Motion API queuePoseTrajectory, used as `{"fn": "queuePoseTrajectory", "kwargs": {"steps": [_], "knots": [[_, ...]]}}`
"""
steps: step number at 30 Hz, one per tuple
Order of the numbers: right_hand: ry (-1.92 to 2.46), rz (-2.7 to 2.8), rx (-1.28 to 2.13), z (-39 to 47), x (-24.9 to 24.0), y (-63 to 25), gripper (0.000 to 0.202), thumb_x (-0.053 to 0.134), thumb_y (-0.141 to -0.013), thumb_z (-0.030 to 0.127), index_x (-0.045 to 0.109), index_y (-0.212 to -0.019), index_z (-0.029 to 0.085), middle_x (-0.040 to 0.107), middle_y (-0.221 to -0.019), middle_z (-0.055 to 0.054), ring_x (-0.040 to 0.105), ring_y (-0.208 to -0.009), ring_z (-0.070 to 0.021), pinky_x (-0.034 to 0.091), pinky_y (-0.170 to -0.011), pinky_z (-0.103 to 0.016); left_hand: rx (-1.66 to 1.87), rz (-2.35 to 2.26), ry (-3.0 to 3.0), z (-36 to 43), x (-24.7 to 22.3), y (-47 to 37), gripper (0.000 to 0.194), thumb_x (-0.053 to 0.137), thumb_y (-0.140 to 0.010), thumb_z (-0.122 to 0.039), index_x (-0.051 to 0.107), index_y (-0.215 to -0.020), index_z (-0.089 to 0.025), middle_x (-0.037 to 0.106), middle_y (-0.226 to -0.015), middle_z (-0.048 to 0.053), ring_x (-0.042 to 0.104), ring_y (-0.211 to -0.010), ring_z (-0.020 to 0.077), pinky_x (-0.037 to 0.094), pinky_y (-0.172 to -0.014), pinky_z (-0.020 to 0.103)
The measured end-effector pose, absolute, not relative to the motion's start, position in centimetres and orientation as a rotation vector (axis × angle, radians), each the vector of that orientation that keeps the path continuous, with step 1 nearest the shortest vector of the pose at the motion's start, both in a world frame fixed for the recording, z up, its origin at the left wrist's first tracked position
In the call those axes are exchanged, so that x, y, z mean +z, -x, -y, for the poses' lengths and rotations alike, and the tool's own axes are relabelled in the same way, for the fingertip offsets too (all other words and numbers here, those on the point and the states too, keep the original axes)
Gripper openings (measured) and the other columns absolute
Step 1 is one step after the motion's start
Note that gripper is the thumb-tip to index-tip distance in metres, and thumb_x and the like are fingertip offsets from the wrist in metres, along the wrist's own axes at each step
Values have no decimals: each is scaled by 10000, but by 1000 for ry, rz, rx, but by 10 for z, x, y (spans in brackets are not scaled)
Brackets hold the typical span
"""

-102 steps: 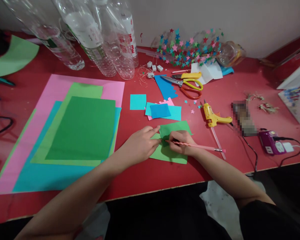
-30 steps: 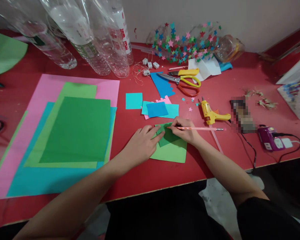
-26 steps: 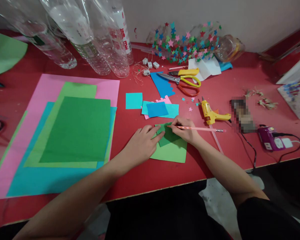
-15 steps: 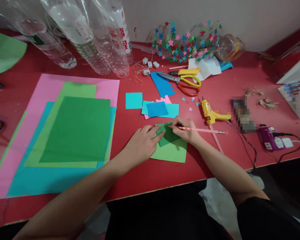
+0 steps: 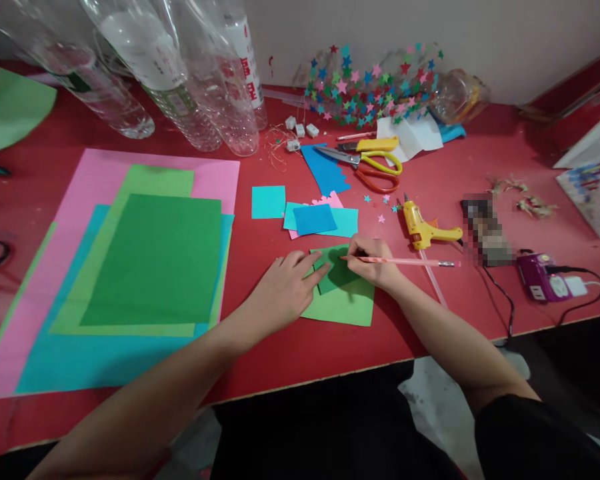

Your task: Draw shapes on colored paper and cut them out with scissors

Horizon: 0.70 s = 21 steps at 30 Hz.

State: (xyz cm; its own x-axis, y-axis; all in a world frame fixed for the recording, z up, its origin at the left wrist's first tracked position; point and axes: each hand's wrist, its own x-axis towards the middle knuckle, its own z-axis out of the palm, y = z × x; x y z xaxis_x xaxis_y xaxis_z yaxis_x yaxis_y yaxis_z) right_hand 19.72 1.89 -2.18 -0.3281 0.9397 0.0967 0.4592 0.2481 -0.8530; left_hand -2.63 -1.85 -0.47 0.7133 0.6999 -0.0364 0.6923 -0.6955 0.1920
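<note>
My right hand is closed around a pink pencil, whose tip is at a small dark green sheet. That sheet lies on a larger light green sheet. With fingers spread flat, my left hand presses on the left side of the dark green sheet. Just beyond my hands lie a blue piece and a turquoise strip, with a pink scrap partly under them. A turquoise rectangle rests to their left.
Large coloured sheets are stacked at left, below several clear bottles. Scissors, a yellow cutter and a star-covered bottle lie at the back. A yellow glue gun and a purple power adapter are at right.
My right hand has shifted slightly to the right with the pencil, its tip moving a little right and down across the dark green sheet. My left hand stays in place.
</note>
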Motion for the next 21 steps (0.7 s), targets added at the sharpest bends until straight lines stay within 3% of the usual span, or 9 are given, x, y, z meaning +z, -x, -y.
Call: {"fn": "queuePoseTrajectory", "kwargs": {"steps": [21], "knots": [[1305, 1953, 879, -18, -26, -197, 113, 514, -692, 146, 456, -610, 197, 459, -541, 51, 400, -491, -74, 286, -470, -201, 86, -1131, -2738, 19, -7, 26, 463, 435, -922, -170, 480, -1383, -192, 463, -1431, 116, 459, -1156, 286, 436, -879, 419]]}}
